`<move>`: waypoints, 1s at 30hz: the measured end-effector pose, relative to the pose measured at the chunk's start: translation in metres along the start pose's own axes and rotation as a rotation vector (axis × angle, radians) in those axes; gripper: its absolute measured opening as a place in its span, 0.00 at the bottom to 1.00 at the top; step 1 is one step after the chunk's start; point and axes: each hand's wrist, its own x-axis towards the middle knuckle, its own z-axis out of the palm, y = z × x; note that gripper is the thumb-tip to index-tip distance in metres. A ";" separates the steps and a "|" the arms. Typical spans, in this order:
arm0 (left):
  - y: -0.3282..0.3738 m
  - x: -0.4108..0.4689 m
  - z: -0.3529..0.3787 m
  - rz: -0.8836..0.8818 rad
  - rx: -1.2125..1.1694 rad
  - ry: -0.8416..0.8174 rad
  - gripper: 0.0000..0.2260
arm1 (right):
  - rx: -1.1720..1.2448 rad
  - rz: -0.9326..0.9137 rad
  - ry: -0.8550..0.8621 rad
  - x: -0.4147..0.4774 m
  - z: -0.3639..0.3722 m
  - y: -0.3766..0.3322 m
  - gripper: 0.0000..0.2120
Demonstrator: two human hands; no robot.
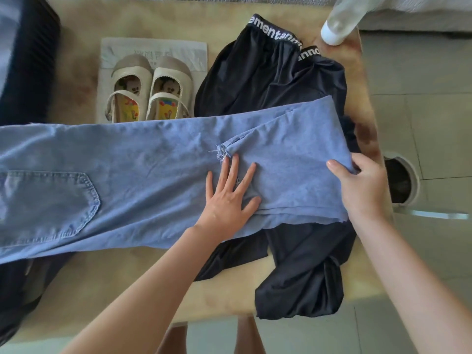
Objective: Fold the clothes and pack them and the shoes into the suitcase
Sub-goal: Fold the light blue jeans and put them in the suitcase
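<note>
While the blue jeans [127, 159] lie stretched across the table [115, 297] from its left edge almost to its right edge, their leg end is doubled back on itself, so the frayed hem [222, 152] sits on top near the middle of the garment. The left hand [227, 198] rests flat on the denim with its fingers [236, 164] spread apart and straight. The fingertips reach just short of the frayed hem, and the thumb lies along the near edge of the folded-over layer.

The right hand [365, 185] holds the fold itself at the right end of the jeans. Its thumb [337, 169] presses on top of the cloth while the other fingers curl round the fold's edge and pinch the doubled layers. A back pocket [51, 208] shows on the jeans near the table's left edge.

Under the jeans, towards the right edge, lie black trousers [268, 80] with a white-lettered waistband at the far side and a bunched leg hanging over the near edge. A pair of cream strapped shoes [150, 88] stands side by side on a pale plastic bag [153, 47] by the far edge, just beyond the jeans. The dark ribbed suitcase [28, 60] stands at the far left corner. A clear bottle [337, 21] with a white cap stands at the far right corner.
</note>
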 end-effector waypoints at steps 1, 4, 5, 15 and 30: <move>0.007 0.002 0.005 0.009 -0.005 -0.019 0.32 | 0.001 0.005 0.006 0.003 -0.007 0.008 0.12; 0.017 0.007 0.022 0.010 0.070 -0.129 0.32 | -0.029 0.049 0.108 0.015 -0.028 0.044 0.15; 0.020 0.009 0.030 0.010 0.152 -0.178 0.31 | -0.042 0.066 0.133 0.021 -0.036 0.056 0.16; 0.028 0.017 0.054 0.087 0.215 -0.054 0.24 | -0.551 -0.012 0.092 0.014 -0.027 0.094 0.39; -0.059 -0.037 0.008 -0.241 0.114 0.038 0.27 | -0.653 -0.107 -0.566 -0.032 0.075 0.072 0.33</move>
